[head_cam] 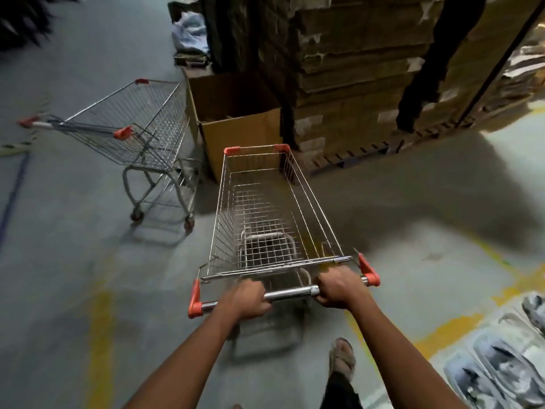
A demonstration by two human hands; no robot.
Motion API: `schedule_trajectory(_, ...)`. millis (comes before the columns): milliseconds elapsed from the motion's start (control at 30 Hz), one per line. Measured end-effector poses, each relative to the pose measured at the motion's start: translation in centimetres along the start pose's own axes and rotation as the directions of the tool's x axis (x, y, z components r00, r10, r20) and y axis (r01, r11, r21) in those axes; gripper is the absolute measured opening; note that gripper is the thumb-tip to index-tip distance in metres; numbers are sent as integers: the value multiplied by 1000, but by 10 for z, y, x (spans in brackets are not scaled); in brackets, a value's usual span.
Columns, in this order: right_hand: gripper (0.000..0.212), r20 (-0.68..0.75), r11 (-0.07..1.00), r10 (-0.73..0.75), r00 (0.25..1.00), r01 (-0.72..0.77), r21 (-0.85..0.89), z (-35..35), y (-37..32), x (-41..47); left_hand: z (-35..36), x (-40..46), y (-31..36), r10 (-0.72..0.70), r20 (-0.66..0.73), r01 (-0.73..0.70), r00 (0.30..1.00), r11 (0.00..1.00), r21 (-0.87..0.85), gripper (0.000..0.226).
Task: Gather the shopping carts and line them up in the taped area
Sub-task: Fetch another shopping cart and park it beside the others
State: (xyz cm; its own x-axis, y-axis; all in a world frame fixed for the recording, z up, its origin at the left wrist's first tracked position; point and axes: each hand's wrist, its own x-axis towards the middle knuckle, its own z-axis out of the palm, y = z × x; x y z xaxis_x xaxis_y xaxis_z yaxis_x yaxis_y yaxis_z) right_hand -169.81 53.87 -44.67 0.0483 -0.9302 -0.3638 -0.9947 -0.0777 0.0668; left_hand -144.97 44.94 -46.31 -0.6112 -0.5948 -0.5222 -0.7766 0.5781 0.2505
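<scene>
Gripping the chrome push bar (pixel 290 293) of the silver wire shopping cart with orange corner caps (pixel 274 214), centre frame: left hand (pixel 249 299) and right hand (pixel 337 289) both clenched around the bar, spread apart, probably for steering control. Carts counted: two. The second silver wire cart (pixel 132 134) stands unattended at upper left, beside an open brown cardboard box (pixel 236 125). Yellow floor lines (pixel 100 335) run at lower left and right; whether these mark the taped area, cannot tell.
</scene>
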Motion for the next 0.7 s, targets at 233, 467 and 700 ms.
schedule_trajectory(233, 36, -48, 979, -198, 979, 196, -50, -36, 111, 91, -48, 79, 53, -194, -41, 184, 980, 967, -175, 24)
schedule_trajectory(467, 30, 89, 919, -385, 919, 390, -55, -69, 179, 176, -88, 138, 76, -385, -20, 362, 923, 883, -297, 27)
schedule_trajectory(700, 33, 96, 810, -567, 818, 575, -111, -89, 238, 260, -121, 204, 84, -443, 66, 430, 894, 807, -406, 27)
